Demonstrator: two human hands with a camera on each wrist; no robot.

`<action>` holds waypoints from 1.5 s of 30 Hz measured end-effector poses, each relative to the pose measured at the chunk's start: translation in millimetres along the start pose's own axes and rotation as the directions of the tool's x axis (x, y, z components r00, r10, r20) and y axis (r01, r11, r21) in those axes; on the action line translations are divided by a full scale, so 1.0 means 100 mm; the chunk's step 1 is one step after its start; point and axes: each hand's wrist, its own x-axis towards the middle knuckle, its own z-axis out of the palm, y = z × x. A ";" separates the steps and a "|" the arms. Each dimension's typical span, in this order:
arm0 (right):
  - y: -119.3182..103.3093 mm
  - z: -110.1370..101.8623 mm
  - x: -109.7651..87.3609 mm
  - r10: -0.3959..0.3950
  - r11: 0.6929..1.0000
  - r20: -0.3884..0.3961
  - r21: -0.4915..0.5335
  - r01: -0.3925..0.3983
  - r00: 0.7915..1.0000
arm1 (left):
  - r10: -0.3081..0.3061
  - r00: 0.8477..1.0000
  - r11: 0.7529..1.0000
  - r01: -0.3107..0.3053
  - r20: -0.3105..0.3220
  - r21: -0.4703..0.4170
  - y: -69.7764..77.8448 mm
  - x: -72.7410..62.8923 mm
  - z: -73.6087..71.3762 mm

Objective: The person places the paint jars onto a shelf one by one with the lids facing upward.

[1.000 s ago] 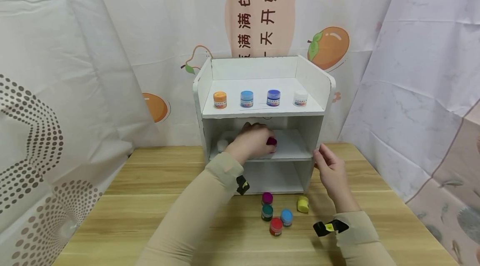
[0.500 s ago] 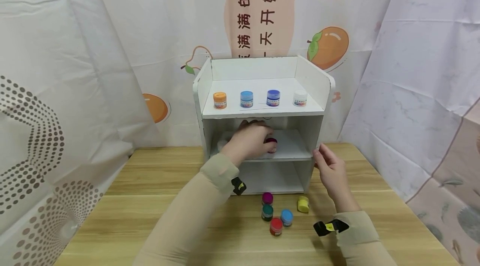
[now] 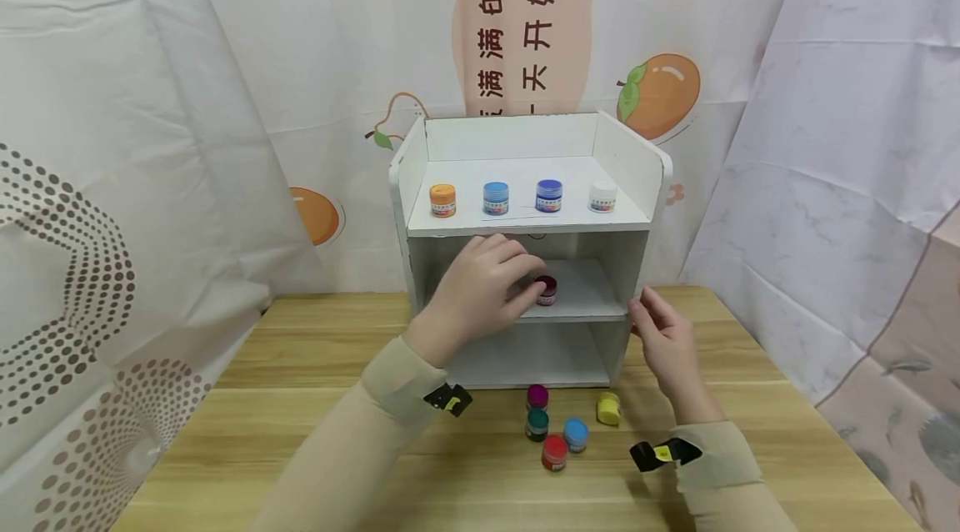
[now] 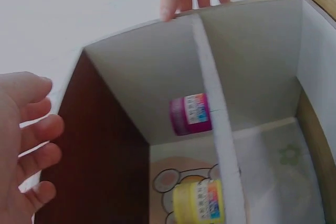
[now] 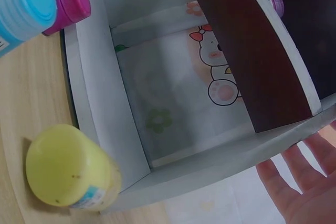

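In the head view my left hand (image 3: 480, 294) hovers before the middle shelf, fingers loosely bent and apart from a dark magenta paint jar (image 3: 547, 291). That jar stands upright on the middle board. From the left wrist, a yellow jar (image 4: 199, 202) shows beside the magenta one, and the fingers (image 4: 44, 129) hold nothing. My right hand (image 3: 667, 353) touches the right side panel of the white shelf unit (image 3: 637, 265). Its fingers (image 5: 302, 174) rest along the panel's outer side, fairly straight. My left hand hides the left part of the middle shelf in the head view.
On the top board stand orange (image 3: 442, 201), light blue (image 3: 496, 198), dark blue (image 3: 549, 196) and white (image 3: 602, 196) jars. Magenta (image 3: 537, 397), green (image 3: 537, 424), blue (image 3: 576, 435), red (image 3: 555, 453) and yellow (image 3: 608, 409) jars are on the wooden table (image 3: 322, 399) in front.
My left hand has let go of the dark magenta jar and drawn back to the left, out of the shelf. The jar stays on the middle board. My right hand keeps its place.
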 end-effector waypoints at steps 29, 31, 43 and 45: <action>-0.65 -0.14 0.01 -0.184 0.963 -0.125 0.176 0.205 0.975 | -0.106 0.740 0.992 0.120 -0.664 -0.025 -0.32 -0.86 -0.28; -0.71 -0.15 -0.01 -0.212 0.954 -0.105 0.191 0.229 0.972 | -0.153 0.734 0.987 0.150 -0.661 -0.061 -0.34 -0.91 -0.26; -0.93 -0.18 -0.12 -0.306 0.940 0.167 -0.100 0.325 0.937 | -0.540 0.728 0.840 0.432 -0.423 -0.328 -0.38 -1.17 -0.11; -0.95 -0.15 -0.14 -0.335 0.912 0.238 -0.163 0.377 0.912 | -0.593 0.719 0.801 0.480 -0.363 -0.358 -0.37 -1.20 -0.08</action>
